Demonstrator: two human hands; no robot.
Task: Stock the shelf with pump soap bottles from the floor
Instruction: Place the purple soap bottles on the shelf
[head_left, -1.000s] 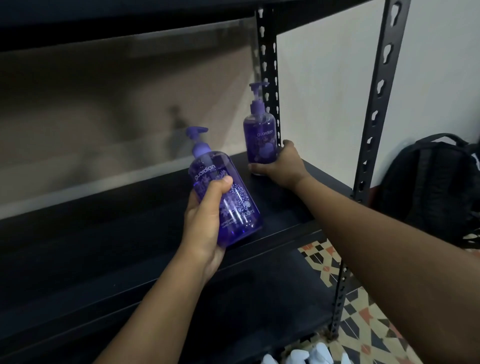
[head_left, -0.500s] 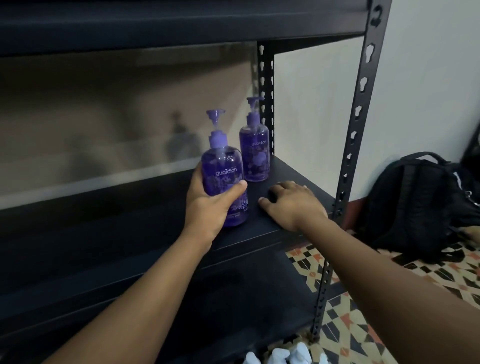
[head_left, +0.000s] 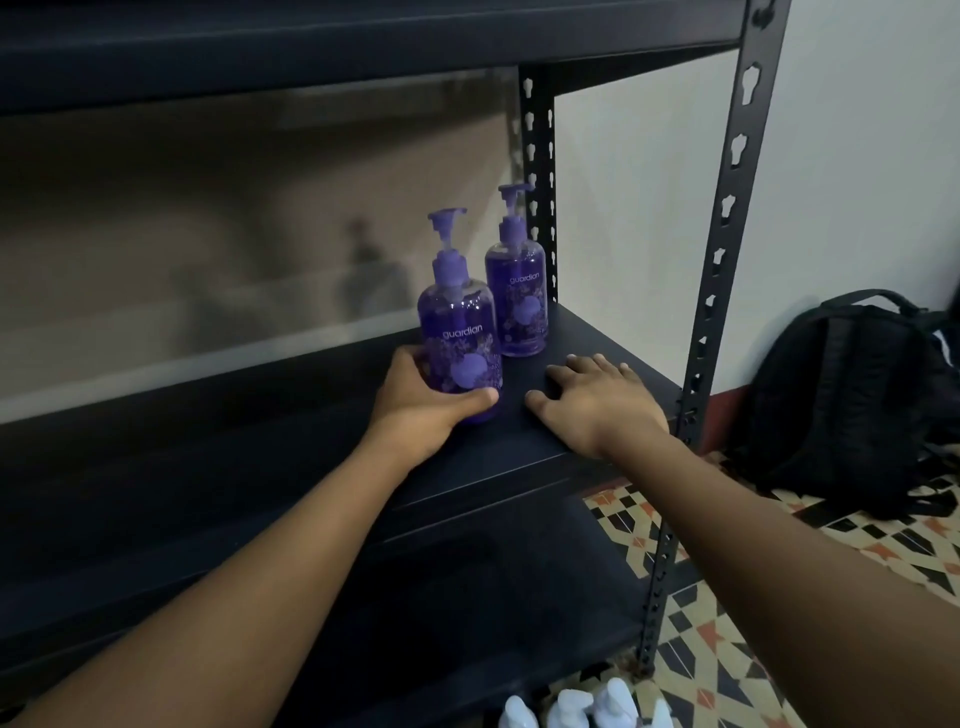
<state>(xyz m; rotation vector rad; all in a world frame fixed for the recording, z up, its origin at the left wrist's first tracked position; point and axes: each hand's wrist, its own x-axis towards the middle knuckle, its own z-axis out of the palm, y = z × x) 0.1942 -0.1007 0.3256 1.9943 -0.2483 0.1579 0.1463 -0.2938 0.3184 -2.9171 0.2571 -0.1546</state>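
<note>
A: Hands?
B: Left hand (head_left: 415, 410) grips front bottle (head_left: 460, 338) low, thumb across its base. Right hand (head_left: 597, 400) flat on shelf (head_left: 260, 415), holding nothing.
A: Bottle where?
B: Upright on shelf, just beside back bottle (head_left: 517, 291), near the right end.
A: Tip?
B: I'd seat the base flat, label out, then let go without knocking the neighbour.
A: Counts?
B: Two purple bottles up. About four white tops (head_left: 571, 709) at the bottom edge, cropped. One backpack (head_left: 841, 405).

Two bottles stand on the shelf (head_left: 291, 415): front bottle (head_left: 460, 343) left of and before the rear bottle (head_left: 516, 299); backpack (head_left: 841, 405) on the floor (head_left: 727, 675), right of the rack.
</note>
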